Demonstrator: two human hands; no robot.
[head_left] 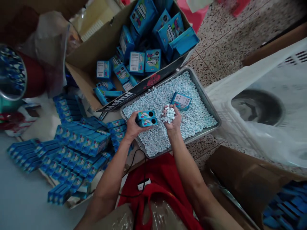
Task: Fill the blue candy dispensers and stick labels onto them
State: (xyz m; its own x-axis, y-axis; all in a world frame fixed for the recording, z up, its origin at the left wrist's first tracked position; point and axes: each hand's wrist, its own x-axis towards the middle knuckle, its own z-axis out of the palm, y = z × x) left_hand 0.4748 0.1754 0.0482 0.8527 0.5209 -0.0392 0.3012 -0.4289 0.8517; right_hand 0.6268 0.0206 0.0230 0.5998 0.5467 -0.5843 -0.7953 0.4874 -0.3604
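A metal tray [217, 123] full of small pale blue and white candies [155, 140] lies in front of me. Over its left part, my left hand [133, 126] is closed around two small blue candy boxes [146, 118] held side by side, each with a dark round opening at its right end. My right hand [175, 120] is cupped, palm up, around a heap of candies [169, 114] above the middle of the tray. Just beyond its fingers, another blue box [181, 101] rests on the candies, its label facing up.
A cardboard carton [82, 70] of blue boxes borders the tray's far side. Stacked blue boxes [76, 137] cover the left. On the right are a white plastic-lined crate [254, 73] and a brown carton [240, 169]. A dark cable [130, 166] hangs near my red apron [163, 179].
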